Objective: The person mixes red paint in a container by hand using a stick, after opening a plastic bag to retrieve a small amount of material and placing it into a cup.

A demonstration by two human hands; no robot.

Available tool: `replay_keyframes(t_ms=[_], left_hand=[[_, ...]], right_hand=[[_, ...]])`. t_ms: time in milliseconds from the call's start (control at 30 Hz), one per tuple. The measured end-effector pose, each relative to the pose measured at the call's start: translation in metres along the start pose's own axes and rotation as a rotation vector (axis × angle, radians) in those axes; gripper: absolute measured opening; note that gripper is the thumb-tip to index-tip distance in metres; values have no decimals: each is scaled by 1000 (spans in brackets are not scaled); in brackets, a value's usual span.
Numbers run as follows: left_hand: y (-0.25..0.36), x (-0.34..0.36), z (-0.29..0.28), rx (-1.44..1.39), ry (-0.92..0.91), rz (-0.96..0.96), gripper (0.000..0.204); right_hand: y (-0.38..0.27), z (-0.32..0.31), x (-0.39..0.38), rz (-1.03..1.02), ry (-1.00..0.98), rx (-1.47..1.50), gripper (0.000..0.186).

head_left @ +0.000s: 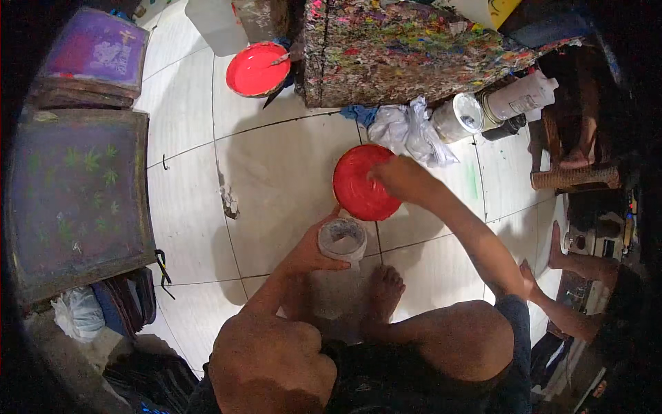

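Far left: while a purple screen frame lies farther off, a leaf-patterned screen frame lies nearer.
Left hand: half-curled around a clear plastic tub, mouth up.
Red bowl: on the tiled floor, just beyond the tub.
Right hand: over the bowl, fingers bent downward; whether they grip anything, I cannot tell.
Plastic bags: crumpled, beside a white bucket.

We can read no words or numbers here. Pale marks on the purple screen are blurred, and those on the whitish bottle are too faint for us.
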State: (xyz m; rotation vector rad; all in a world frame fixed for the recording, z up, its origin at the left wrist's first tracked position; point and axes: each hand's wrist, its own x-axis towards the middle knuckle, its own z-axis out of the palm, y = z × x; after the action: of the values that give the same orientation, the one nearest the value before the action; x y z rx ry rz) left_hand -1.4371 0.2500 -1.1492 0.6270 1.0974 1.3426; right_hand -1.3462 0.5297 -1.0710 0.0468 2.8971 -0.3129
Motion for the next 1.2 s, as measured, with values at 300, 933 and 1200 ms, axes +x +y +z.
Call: replay_keyframes(t_ms=[300, 933, 1200], left_hand=[[5, 12, 6, -49, -2, 27, 111], [12, 14, 17, -68, -23, 2, 122], [-26, 17, 33, -151, -114, -38, 107]], right_hand=[[-4, -1, -36, 118, -203, -46, 12], [-4, -6, -46, 125, -79, 113, 15], [50, -18, -68, 49, 0, -318, 10]])
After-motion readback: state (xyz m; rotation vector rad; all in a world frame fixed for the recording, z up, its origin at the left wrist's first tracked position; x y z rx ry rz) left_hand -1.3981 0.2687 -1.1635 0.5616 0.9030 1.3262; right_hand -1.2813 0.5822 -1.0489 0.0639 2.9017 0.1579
